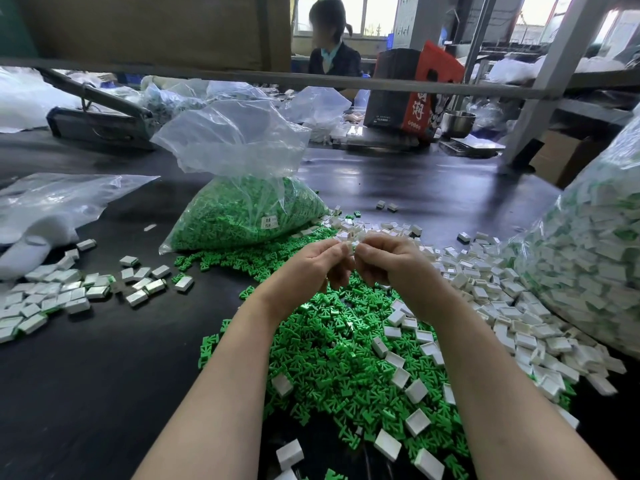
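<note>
- Evidently this is small-part assembly: the left hand and the right hand meet fingertip to fingertip above the tabletop, and both pinch one small white cap between them.
- The cap sits raised in the air, just over the far edge of the loose piles. It is probably held up close so the fit can be watched.
- Whether a green piece is already inside that cap I cannot tell, since the fingers cover most of it.
- Directly under the forearms lies a heap of green clips, and a spread of loose white caps lies just to the right. Both stocks are within easy reach, which seems to be why they were tipped out there.
- A clear bag of green clips stands open behind the heap, likely the supply it came from.
- A big bag of white-and-green parts bulges at the right edge.
- Off to the left, well apart from the raw stock, lies a cluster of finished pieces, white with green showing. They are probably kept apart so done work does not mix back in.
- A limp clear bag lies behind that cluster.
- Beyond the tabletop sits another person, near a red-and-black box.
</note>
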Motion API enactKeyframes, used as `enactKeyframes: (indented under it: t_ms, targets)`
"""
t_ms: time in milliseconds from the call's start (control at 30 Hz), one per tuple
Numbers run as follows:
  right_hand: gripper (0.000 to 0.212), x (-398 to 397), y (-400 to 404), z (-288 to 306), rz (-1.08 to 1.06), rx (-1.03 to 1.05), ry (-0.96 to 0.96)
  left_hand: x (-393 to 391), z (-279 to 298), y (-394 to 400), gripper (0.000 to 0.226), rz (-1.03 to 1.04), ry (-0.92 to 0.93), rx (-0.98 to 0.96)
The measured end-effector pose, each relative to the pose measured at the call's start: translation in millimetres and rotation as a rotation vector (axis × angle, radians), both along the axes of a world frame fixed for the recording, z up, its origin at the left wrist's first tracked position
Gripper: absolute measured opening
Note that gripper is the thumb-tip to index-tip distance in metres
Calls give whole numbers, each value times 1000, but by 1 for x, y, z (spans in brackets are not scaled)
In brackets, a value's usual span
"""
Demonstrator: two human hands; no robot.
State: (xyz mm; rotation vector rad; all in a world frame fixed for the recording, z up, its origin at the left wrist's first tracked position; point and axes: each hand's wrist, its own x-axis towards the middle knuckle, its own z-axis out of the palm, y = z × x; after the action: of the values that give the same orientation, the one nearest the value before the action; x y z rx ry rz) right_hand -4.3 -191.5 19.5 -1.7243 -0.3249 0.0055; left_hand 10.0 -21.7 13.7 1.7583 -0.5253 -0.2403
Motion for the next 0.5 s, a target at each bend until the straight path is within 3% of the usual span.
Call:
enactKeyframes:
  t_ms: [233,500]
  targets:
    - [19,2,-3,-7,94,19,136,-1,-1,-1,30,-57,57,-24]
    - [19,0,-4,-11,140,-24,145,5,-11,4,33,-101,125,-29]
